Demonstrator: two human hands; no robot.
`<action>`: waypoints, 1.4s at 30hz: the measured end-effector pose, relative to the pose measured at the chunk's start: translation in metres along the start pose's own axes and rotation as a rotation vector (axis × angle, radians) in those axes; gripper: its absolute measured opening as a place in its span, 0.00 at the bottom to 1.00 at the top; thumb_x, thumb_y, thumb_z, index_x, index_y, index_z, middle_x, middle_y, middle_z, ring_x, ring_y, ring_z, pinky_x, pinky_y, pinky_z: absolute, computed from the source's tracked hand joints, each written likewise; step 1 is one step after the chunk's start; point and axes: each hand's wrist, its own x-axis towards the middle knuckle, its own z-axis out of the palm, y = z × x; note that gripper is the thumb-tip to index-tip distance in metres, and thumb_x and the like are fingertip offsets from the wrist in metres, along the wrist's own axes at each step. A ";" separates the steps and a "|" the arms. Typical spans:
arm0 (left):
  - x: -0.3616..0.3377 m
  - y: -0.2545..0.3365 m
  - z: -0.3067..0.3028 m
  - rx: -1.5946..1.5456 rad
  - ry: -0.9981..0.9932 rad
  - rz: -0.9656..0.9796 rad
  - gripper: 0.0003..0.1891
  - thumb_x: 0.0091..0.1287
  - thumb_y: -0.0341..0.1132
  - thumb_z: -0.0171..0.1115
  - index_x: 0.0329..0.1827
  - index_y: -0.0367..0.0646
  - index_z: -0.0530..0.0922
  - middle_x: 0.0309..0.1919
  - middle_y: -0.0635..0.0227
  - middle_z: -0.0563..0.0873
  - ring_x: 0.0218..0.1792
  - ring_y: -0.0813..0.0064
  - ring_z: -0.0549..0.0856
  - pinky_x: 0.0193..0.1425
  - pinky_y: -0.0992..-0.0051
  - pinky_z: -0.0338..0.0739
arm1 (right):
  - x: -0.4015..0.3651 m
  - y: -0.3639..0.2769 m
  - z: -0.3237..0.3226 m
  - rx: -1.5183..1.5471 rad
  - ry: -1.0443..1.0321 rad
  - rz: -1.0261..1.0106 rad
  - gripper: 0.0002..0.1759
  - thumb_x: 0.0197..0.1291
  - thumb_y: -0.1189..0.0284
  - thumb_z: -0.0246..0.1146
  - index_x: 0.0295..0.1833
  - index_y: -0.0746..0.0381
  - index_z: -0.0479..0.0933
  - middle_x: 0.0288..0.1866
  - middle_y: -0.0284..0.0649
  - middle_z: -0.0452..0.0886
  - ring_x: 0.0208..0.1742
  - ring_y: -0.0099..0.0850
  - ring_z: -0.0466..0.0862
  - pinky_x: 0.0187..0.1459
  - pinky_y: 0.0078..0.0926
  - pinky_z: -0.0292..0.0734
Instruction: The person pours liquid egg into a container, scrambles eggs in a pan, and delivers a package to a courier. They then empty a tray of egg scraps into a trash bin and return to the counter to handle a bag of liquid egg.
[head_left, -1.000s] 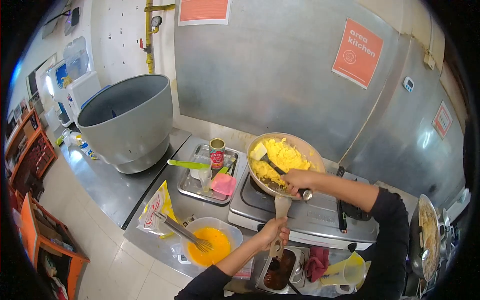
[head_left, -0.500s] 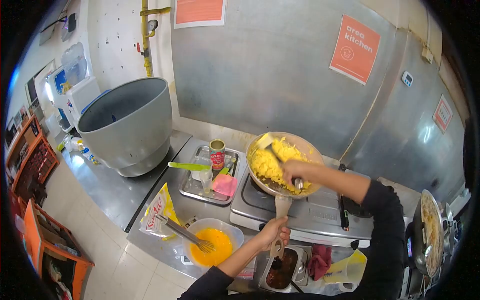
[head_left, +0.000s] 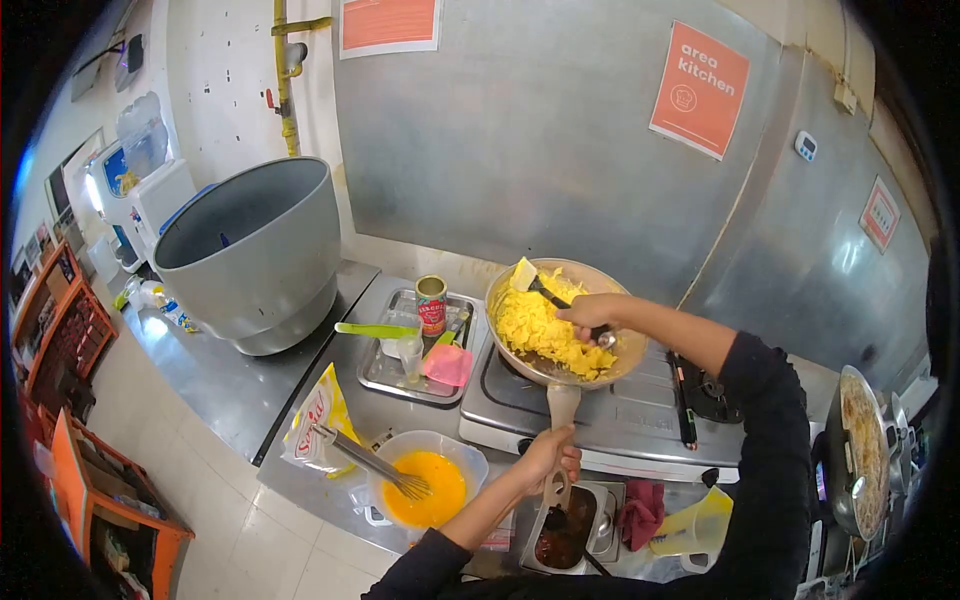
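A frying pan (head_left: 632, 342) with a pale interior sits on the gas stove, holding a heap of yellow scrambled eggs (head_left: 540, 325). My left hand (head_left: 550, 455) is closed around the pan's light handle (head_left: 563, 404). Above the pan, my right hand (head_left: 593, 312) grips the dark handle of a spatula (head_left: 526, 275). The spatula's pale yellow head is at the pan's far left side, over the edge of the eggs. Left of my left forearm stands a clear pitcher (head_left: 470, 455) of orange-yellow beaten egg, with a whisk (head_left: 375, 462) leaning in it.
A metal tray (head_left: 372, 375) left of the stove bears a red can (head_left: 431, 305), a green-handled utensil and a pink item. Near my left wrist are a dark sauce container (head_left: 565, 540), a maroon cloth (head_left: 640, 515) and a measuring jug (head_left: 690, 525). A large grey pot (head_left: 255, 270) stands farther left.
My right hand has moved up and away with the spatula, and its head has shifted slightly. The eggs sit in a more gathered heap. My left hand stays on the handle.
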 end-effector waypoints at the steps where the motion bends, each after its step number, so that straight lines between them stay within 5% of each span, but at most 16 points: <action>1: -0.003 0.004 0.003 0.014 0.021 -0.011 0.07 0.60 0.40 0.43 0.33 0.51 0.56 0.14 0.78 0.62 0.12 0.84 0.63 0.19 0.78 0.66 | 0.005 0.020 -0.001 -0.252 -0.083 -0.346 0.25 0.58 0.59 0.42 0.25 0.72 0.68 0.11 0.40 0.69 0.12 0.26 0.70 0.17 0.24 0.67; 6: -0.001 0.000 0.006 0.037 0.034 -0.013 0.08 0.60 0.40 0.43 0.32 0.51 0.55 0.14 0.77 0.62 0.13 0.85 0.64 0.19 0.79 0.66 | -0.082 -0.014 0.022 -0.456 -0.177 -0.203 0.25 0.58 0.64 0.40 0.15 0.68 0.69 0.10 0.40 0.70 0.11 0.28 0.70 0.20 0.26 0.67; 8: 0.003 -0.005 0.007 -0.020 0.023 0.003 0.08 0.60 0.40 0.43 0.31 0.51 0.55 0.15 0.77 0.61 0.13 0.85 0.64 0.19 0.79 0.66 | -0.040 -0.013 0.021 -0.684 -0.080 -0.392 0.25 0.57 0.65 0.40 0.16 0.70 0.70 0.11 0.42 0.72 0.13 0.30 0.72 0.23 0.26 0.69; 9: 0.006 -0.007 0.005 -0.021 0.031 0.001 0.08 0.60 0.40 0.43 0.31 0.51 0.55 0.14 0.77 0.61 0.13 0.86 0.64 0.19 0.79 0.66 | 0.018 0.006 0.013 -0.738 -0.101 -0.337 0.08 0.36 0.76 0.55 0.13 0.70 0.72 0.17 0.47 0.75 0.16 0.35 0.74 0.20 0.33 0.69; 10: 0.007 -0.006 0.003 -0.018 0.034 -0.005 0.08 0.60 0.40 0.43 0.31 0.51 0.55 0.14 0.77 0.61 0.13 0.86 0.64 0.19 0.79 0.66 | 0.001 -0.013 0.009 -0.425 -0.072 -0.105 0.23 0.54 0.67 0.42 0.18 0.73 0.70 0.14 0.44 0.74 0.16 0.31 0.74 0.23 0.29 0.70; 12: 0.006 -0.001 -0.001 0.016 -0.001 0.006 0.08 0.60 0.40 0.43 0.30 0.51 0.55 0.14 0.77 0.61 0.13 0.85 0.63 0.19 0.79 0.66 | 0.014 -0.004 0.001 -0.175 -0.090 -0.005 0.11 0.44 0.76 0.47 0.24 0.72 0.73 0.15 0.45 0.73 0.15 0.33 0.73 0.18 0.29 0.67; 15: 0.002 -0.002 0.009 0.074 0.056 0.042 0.09 0.60 0.42 0.42 0.27 0.50 0.57 0.13 0.79 0.60 0.12 0.86 0.62 0.19 0.80 0.64 | -0.038 -0.024 0.020 -0.122 -0.146 -0.070 0.11 0.46 0.74 0.48 0.22 0.70 0.73 0.15 0.44 0.73 0.15 0.31 0.73 0.17 0.28 0.66; 18: 0.004 -0.008 0.004 0.112 0.040 0.060 0.08 0.61 0.42 0.42 0.28 0.51 0.57 0.13 0.79 0.61 0.12 0.86 0.63 0.18 0.79 0.65 | 0.035 0.013 0.009 -0.151 -0.075 -0.160 0.10 0.45 0.75 0.49 0.25 0.71 0.72 0.15 0.43 0.73 0.16 0.30 0.73 0.17 0.28 0.66; 20: 0.003 0.000 0.007 0.059 0.096 0.030 0.09 0.61 0.42 0.43 0.28 0.50 0.57 0.13 0.78 0.61 0.12 0.85 0.63 0.18 0.78 0.65 | 0.028 0.005 0.017 0.108 0.052 0.010 0.09 0.43 0.75 0.52 0.23 0.71 0.73 0.15 0.44 0.73 0.17 0.30 0.74 0.17 0.27 0.66; 22: 0.003 -0.001 0.008 0.059 0.100 0.051 0.09 0.60 0.42 0.43 0.27 0.50 0.57 0.14 0.78 0.61 0.12 0.85 0.63 0.18 0.79 0.65 | -0.011 -0.004 0.029 -0.019 -0.061 -0.204 0.20 0.56 0.67 0.40 0.20 0.70 0.66 0.14 0.44 0.72 0.12 0.31 0.71 0.15 0.31 0.68; 23: 0.005 -0.002 0.006 0.044 0.062 0.045 0.09 0.60 0.41 0.43 0.29 0.50 0.55 0.14 0.78 0.61 0.13 0.85 0.63 0.19 0.78 0.65 | -0.032 -0.019 0.037 0.023 -0.075 -0.079 0.22 0.57 0.67 0.37 0.18 0.69 0.67 0.14 0.44 0.72 0.11 0.32 0.70 0.14 0.32 0.67; 27: 0.010 -0.007 0.002 0.021 0.045 0.038 0.09 0.59 0.40 0.44 0.32 0.50 0.55 0.15 0.77 0.61 0.13 0.84 0.63 0.19 0.77 0.66 | 0.014 0.000 0.018 0.251 0.026 -0.009 0.12 0.48 0.75 0.46 0.22 0.71 0.71 0.15 0.44 0.72 0.17 0.33 0.74 0.19 0.30 0.69; 28: 0.009 -0.002 0.001 0.044 0.037 0.037 0.09 0.59 0.40 0.44 0.33 0.51 0.55 0.15 0.77 0.62 0.12 0.84 0.63 0.19 0.77 0.66 | 0.017 0.000 0.017 0.261 0.028 -0.022 0.12 0.48 0.75 0.46 0.22 0.71 0.71 0.15 0.44 0.72 0.17 0.33 0.74 0.19 0.30 0.69; 29: 0.008 -0.003 0.002 0.026 0.061 0.035 0.08 0.59 0.41 0.43 0.31 0.50 0.56 0.14 0.77 0.61 0.12 0.84 0.63 0.19 0.77 0.66 | 0.020 0.001 0.016 -0.074 -0.213 -0.697 0.12 0.48 0.75 0.45 0.22 0.71 0.71 0.16 0.44 0.73 0.18 0.33 0.74 0.19 0.31 0.70; 31: 0.008 -0.004 0.007 0.063 0.062 0.048 0.08 0.59 0.41 0.43 0.30 0.50 0.56 0.14 0.77 0.61 0.12 0.84 0.63 0.19 0.77 0.67 | -0.022 -0.018 0.033 -0.002 -0.089 -0.062 0.13 0.48 0.76 0.44 0.20 0.69 0.71 0.18 0.46 0.74 0.20 0.34 0.75 0.21 0.32 0.71; 42: 0.009 -0.009 0.001 0.018 0.039 0.023 0.09 0.59 0.40 0.44 0.30 0.48 0.55 0.15 0.77 0.61 0.14 0.84 0.64 0.20 0.77 0.67 | 0.041 0.010 0.021 0.183 -0.034 -0.050 0.13 0.46 0.78 0.42 0.19 0.72 0.70 0.17 0.48 0.72 0.19 0.35 0.75 0.21 0.32 0.71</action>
